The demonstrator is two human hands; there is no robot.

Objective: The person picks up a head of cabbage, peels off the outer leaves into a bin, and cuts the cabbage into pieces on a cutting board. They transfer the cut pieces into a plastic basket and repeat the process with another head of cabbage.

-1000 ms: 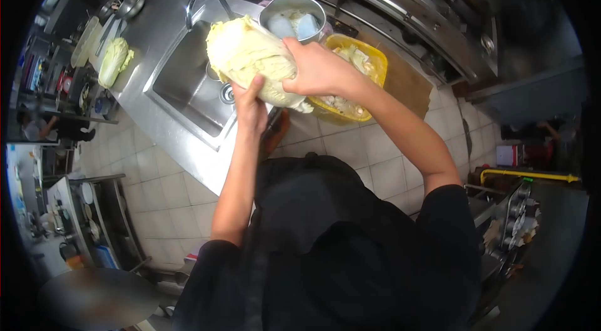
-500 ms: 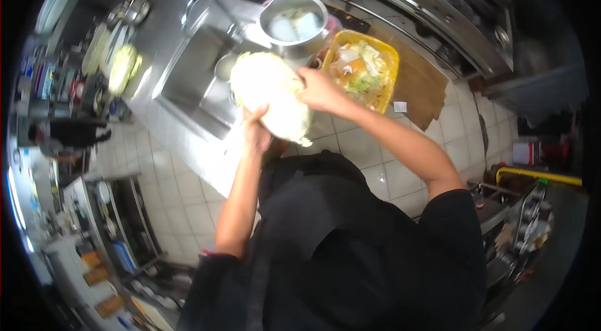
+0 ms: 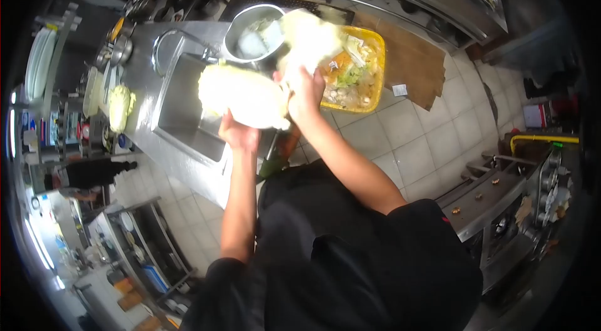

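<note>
A pale napa cabbage [image 3: 241, 94] rests in my left hand [image 3: 239, 134], which grips it from below near the sink's front edge. My right hand [image 3: 305, 94] is closed around the base of a large cabbage leaf [image 3: 310, 36], which stands away from the head and is blurred by motion. Behind the leaf is a metal pot [image 3: 233, 38] with pale pieces inside. The leaf overlaps the left side of a yellow bin [image 3: 379, 74] holding vegetable scraps. Part of the sink [image 3: 181, 99] lies hidden behind the cabbage.
Another napa cabbage [image 3: 120, 108] lies on the steel counter [image 3: 145, 49] to the left. Flattened cardboard [image 3: 416, 62] covers floor tiles beyond the bin. A person [image 3: 94, 173] in dark clothing is at the far left, near a metal shelf unit [image 3: 150, 237].
My right hand has pulled a leaf off the cabbage and lifted it to the right, toward the bin. The cabbage in my left hand has shifted left and lies more sideways.
</note>
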